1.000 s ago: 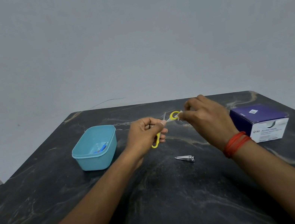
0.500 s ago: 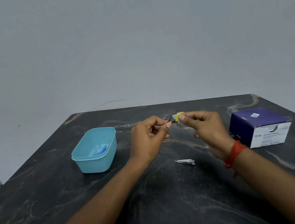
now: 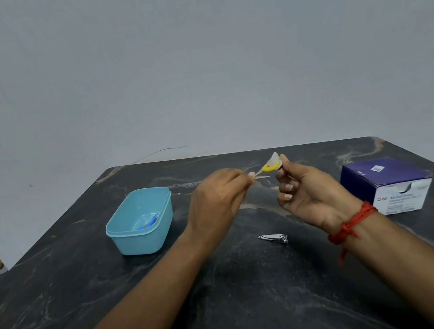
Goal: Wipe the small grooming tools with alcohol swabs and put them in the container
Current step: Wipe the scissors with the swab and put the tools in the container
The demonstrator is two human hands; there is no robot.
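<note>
While pinched at the blade end by left hand (image 3: 216, 193), yellow-handled scissors (image 3: 268, 168) up over dark veined marble table (image 3: 249, 303); right hand (image 3: 306, 192) pressing white swab (image 3: 274, 157) on handle loop. Teal container (image 3: 140, 221) left (blue tool inside), nail clipper (image 3: 274, 239) flat near wrist, swab box (image 3: 387, 185) right. Plain grey wall behind.

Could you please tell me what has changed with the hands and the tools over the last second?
The right hand has turned palm-up and now rubs the white swab on the yellow handle loop of the small scissors. The left hand has shifted its pinch from the handle to the blade end. The metal nail clipper, the teal plastic container and the purple swab box stayed put.
</note>
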